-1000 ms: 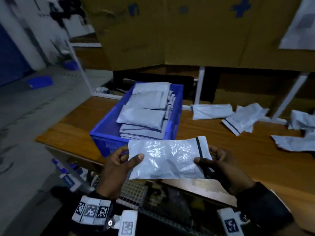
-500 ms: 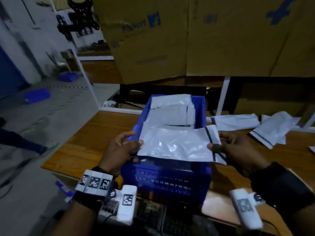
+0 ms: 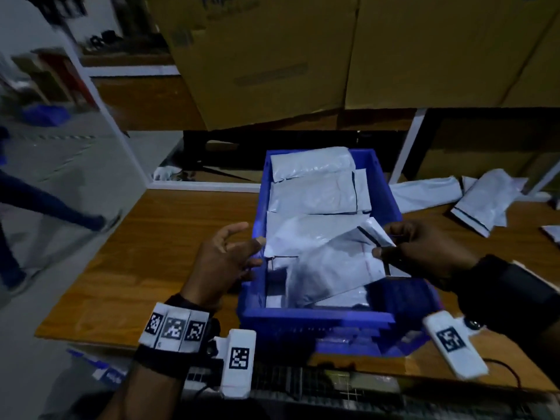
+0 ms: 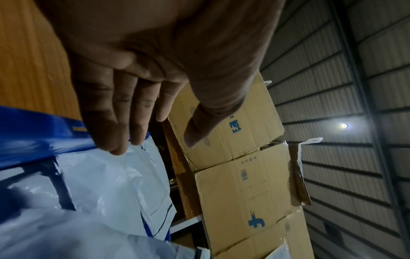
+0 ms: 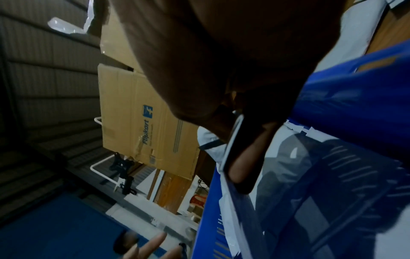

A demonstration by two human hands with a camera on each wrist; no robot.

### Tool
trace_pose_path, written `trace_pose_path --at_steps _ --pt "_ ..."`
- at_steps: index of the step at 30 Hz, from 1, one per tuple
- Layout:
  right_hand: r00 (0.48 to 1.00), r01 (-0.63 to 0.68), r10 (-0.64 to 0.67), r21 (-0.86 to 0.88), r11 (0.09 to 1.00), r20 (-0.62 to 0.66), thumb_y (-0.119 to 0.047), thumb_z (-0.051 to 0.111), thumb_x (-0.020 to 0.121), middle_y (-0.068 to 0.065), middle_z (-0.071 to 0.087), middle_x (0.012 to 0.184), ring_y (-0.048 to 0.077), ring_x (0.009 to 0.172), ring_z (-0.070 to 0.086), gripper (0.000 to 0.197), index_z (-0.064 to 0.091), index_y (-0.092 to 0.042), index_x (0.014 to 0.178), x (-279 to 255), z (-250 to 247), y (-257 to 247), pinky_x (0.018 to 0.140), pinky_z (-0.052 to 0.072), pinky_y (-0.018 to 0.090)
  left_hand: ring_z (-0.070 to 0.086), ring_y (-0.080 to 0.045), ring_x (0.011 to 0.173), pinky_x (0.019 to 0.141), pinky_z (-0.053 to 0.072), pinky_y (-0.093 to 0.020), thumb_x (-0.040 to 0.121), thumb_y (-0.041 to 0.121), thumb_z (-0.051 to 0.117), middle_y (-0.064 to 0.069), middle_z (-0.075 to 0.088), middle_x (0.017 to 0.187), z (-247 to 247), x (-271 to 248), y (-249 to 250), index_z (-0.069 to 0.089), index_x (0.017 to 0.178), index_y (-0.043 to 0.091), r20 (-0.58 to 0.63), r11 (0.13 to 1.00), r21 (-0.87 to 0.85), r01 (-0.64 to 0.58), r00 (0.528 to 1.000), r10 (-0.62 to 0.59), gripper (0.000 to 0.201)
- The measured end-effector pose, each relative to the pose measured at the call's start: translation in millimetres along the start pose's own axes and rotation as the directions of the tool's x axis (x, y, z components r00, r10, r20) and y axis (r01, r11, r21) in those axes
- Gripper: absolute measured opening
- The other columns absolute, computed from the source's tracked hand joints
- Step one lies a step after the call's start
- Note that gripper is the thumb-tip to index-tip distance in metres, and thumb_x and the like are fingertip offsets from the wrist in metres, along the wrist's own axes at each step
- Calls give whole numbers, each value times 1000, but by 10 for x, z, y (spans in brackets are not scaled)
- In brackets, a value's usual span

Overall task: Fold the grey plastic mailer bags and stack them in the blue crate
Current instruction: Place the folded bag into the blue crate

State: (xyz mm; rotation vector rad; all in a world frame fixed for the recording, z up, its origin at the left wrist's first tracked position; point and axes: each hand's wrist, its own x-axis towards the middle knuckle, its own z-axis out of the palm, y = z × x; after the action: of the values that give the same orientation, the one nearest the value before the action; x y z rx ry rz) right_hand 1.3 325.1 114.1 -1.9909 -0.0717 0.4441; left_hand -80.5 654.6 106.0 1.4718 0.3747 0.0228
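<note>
Right hand (image 3: 424, 253) pinches the black-striped end of a folded grey mailer bag (image 3: 327, 268), thumb on top, fingers beneath; the right wrist view shows the bag's edge clamped between thumb and a finger (image 5: 241, 168). The bag hangs tilted over the near half of the blue crate (image 3: 318, 322), its free end dipping down inside the walls.

Left hand (image 3: 224, 262) is spread and relaxed at the crate's left rim, holding nothing. Its fingertips (image 4: 115, 140) sit just beside the bag's left corner; whether they touch it I cannot tell.

The crate stands on the wooden desk (image 3: 169, 237). A stack of folded mailers (image 3: 315, 189) fills its far half, overlapping in layers.

More grey mailers (image 3: 481, 195) lie loose on the desk to the right of the crate, apart from it.

Large cardboard boxes (image 3: 303, 50) stand behind the desk. A passer-by's legs (image 3: 45, 204) show, blurred, on the floor at far left.
</note>
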Motion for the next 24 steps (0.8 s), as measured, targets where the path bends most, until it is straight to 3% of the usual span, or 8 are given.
trace_pose_path --at_steps 4,8,11,13,15,19,21,24 --pt "997 -77 78 -51 996 20 -8 78 89 33 69 85 27 67 50 6 77 -8 95 112 260 -42 61 38 37 71 -24 78 70 53 -44 85 22 81 -6 76 88 -71 100 -95 59 124 26 44 1000 15 -5 999 4 45" --pt "986 -167 164 -237 957 -31 -15 84 84 1 69 67 8 55 56 17 76 -5 96 246 428 -2 52 44 21 73 -27 83 78 58 -51 86 23 81 -8 78 93 -121 153 -143 61 120 29 76 1000 19 -19 997 17 41" --pt "976 -218 213 -348 912 -53 -14 84 83 -2 67 65 3 53 58 18 75 -4 95 322 467 27 50 45 15 72 -26 82 73 58 -47 86 23 81 -9 77 95 -138 168 -145 60 126 24 109 1000 -8 -18 994 18 45" --pt "965 -249 257 -454 855 -45 -16 83 84 1 69 74 8 69 63 16 74 -7 93 378 466 45 61 49 20 71 -26 80 69 57 -43 86 21 80 -10 77 93 -145 171 -151 58 130 19 126 999 -17 -28 992 29 49" --pt "941 -307 334 -546 780 -52 -16 79 86 7 67 92 19 87 61 23 73 -7 106 433 457 91 78 51 29 70 -25 78 67 57 -42 87 20 80 -9 76 87 -159 176 -161 57 132 17 138 999 -20 -34 990 37 50" --pt "907 -376 415 -594 711 -77 -17 73 90 9 66 110 22 101 61 35 67 -4 123 496 388 211 97 53 39 70 -26 78 64 59 -41 88 18 79 -7 76 83 -195 199 -148 57 132 16 161 999 -35 -20 987 26 50" --pt "898 -374 436 -621 689 -57 -26 71 88 10 69 121 26 110 66 42 68 -6 125 573 331 334 100 54 42 68 -27 76 61 57 -38 88 18 78 -7 76 83 -207 208 -142 57 130 16 161 999 -54 2 987 7 47" --pt "881 -372 471 -675 637 -41 -27 68 94 11 69 122 26 111 66 34 68 -9 123 644 321 371 92 55 37 69 -24 73 63 57 -41 87 20 79 -8 77 87 -199 234 -119 58 128 18 160 999 -48 6 987 2 46"
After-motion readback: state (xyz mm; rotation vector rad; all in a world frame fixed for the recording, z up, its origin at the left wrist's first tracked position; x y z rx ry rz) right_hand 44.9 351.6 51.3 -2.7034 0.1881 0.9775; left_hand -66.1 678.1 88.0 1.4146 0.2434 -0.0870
